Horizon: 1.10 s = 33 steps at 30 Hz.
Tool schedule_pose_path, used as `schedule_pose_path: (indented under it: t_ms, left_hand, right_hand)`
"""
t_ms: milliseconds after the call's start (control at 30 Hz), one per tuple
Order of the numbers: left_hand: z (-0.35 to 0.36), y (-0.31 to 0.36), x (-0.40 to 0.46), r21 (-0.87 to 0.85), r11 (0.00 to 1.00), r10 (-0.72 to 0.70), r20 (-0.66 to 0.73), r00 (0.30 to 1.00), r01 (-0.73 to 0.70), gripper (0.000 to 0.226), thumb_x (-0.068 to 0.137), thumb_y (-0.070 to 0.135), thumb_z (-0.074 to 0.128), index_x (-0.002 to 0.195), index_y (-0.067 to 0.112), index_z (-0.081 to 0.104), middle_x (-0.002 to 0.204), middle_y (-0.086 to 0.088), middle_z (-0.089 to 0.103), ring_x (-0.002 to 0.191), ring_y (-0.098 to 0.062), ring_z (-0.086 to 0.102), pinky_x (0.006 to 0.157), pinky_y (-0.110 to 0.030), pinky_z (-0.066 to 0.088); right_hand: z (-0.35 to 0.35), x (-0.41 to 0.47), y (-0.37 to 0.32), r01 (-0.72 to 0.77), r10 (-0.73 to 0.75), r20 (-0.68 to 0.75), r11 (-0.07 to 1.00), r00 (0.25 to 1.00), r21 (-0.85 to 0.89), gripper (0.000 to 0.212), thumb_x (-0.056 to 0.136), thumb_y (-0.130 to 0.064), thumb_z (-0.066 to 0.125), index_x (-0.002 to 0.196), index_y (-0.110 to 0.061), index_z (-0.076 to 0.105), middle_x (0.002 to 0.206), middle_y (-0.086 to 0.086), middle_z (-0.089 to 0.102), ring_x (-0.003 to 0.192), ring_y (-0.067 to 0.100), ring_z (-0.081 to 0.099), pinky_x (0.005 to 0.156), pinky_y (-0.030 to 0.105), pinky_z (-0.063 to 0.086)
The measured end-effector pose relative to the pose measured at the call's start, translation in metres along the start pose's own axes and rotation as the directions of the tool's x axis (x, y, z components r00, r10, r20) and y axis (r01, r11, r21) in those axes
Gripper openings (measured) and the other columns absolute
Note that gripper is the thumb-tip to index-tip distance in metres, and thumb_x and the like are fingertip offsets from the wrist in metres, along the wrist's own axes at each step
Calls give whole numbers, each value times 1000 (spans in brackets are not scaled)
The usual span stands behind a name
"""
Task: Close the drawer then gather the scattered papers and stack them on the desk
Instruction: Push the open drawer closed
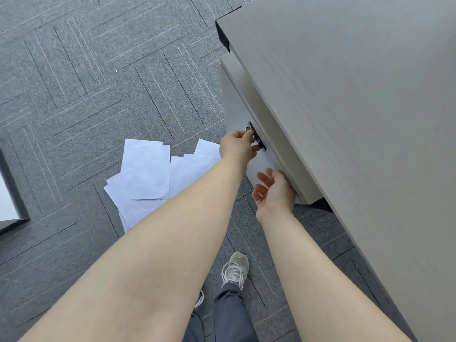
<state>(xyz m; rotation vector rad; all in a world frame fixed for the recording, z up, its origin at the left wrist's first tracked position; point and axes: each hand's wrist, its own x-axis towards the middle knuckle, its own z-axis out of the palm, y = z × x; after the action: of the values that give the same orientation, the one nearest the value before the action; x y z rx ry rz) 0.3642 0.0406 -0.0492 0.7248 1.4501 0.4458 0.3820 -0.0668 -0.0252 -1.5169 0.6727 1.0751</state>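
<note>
The drawer [243,134] hangs under the front edge of the desk [357,99], its pale face standing out a little from beneath the top, so by my reading it is not yet fully in. Its long axis runs along that desk edge, from the far corner down toward the near one, and the way home for it lies away from the hands, back under the desk. The left hand [238,145] is closed on the dark metal handle [256,137] about midway along the face, fingers pinched round it. The right hand [274,191] sits nearer the near corner of the drawer front, fingers loosely curled and half open, touching or almost touching the face; I cannot tell whether it presses. Both hands are at the drawer, so a level push across its length, square to the desk edge, looks like what is needed. The papers [150,178] lie in an overlapping scatter on the carpet [74,95], left of the drawer and under the left forearm, closer to the left hand.
</note>
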Motion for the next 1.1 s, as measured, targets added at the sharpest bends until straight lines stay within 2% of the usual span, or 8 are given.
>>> schedule_pose_path:
  t_ms: [467, 567, 600, 667, 767, 833, 967, 1100]
  left_hand:
    - [2, 1, 6, 67, 998, 6, 7, 1000, -6, 20, 94, 16, 56, 74, 15, 52, 92, -10, 66, 66, -26, 68, 66, -34, 56]
    - [-1, 4, 3, 215, 971, 102, 31, 994, -107, 5, 89, 12, 57, 93, 14, 55, 99, -10, 67, 69, -26, 70, 78, -42, 58]
    - [-2, 4, 4, 291, 944, 148, 40, 988, -153, 17, 87, 13, 59, 104, 15, 56, 100, -9, 68, 74, -26, 71, 80, -43, 57]
    - [-5, 3, 5, 448, 860, 239, 68, 969, -244, 30, 85, 15, 59, 114, 18, 57, 100, -6, 71, 85, -26, 71, 81, -45, 56]
    - [-10, 2, 7, 620, 708, 361, 94, 928, -338, 28, 86, 14, 57, 113, 18, 61, 101, -8, 71, 91, -31, 68, 80, -43, 54]
    - [-13, 2, 10, 730, 563, 447, 126, 886, -388, 24, 86, 14, 57, 110, 15, 62, 100, -11, 72, 93, -34, 65, 78, -43, 53]
    - [-15, 1, 14, 824, 327, 548, 233, 803, -463, 17, 88, 18, 57, 103, 11, 62, 93, -15, 71, 87, -39, 64, 69, -42, 51]
    - [-19, -3, 18, 873, 80, 576, 354, 737, -482, 16, 90, 11, 55, 106, 8, 58, 89, -18, 69, 82, -41, 65, 59, -35, 37]
  right_hand:
    - [0, 1, -3, 36, -37, -23, 999, 999, -17, 17, 94, -21, 51, 87, -14, 66, 77, 2, 71, 38, 8, 36, 37, 19, 26]
    - [-2, 0, -3, 32, -32, -11, 999, 999, -32, 18, 94, -24, 50, 87, -16, 65, 77, 0, 71, 39, 8, 36, 38, 18, 26]
    - [-2, 0, -3, 30, -31, -8, 999, 1000, -38, 19, 94, -24, 50, 87, -16, 65, 77, 0, 71, 39, 8, 36, 38, 18, 26]
    - [-3, 0, -3, 29, -29, -7, 998, 1000, -55, 19, 94, -23, 50, 86, -16, 65, 76, 1, 69, 39, 9, 36, 38, 18, 25]
    - [-4, 0, -2, 43, -44, -8, 995, 999, -94, 16, 91, -20, 52, 88, -15, 66, 75, 2, 68, 38, 9, 37, 38, 19, 25]
    - [-6, 1, -1, 49, -50, -6, 992, 999, -116, 14, 90, -20, 54, 89, -15, 67, 73, 2, 68, 37, 9, 37, 38, 19, 25]
    - [-7, 3, 0, 58, -57, 9, 987, 998, -149, 13, 90, -17, 54, 92, -15, 67, 70, 1, 67, 36, 9, 37, 38, 19, 26]
    - [-7, 3, 2, 90, -85, 34, 977, 996, -192, 17, 90, -16, 51, 94, -14, 68, 69, 2, 66, 37, 9, 38, 37, 19, 27]
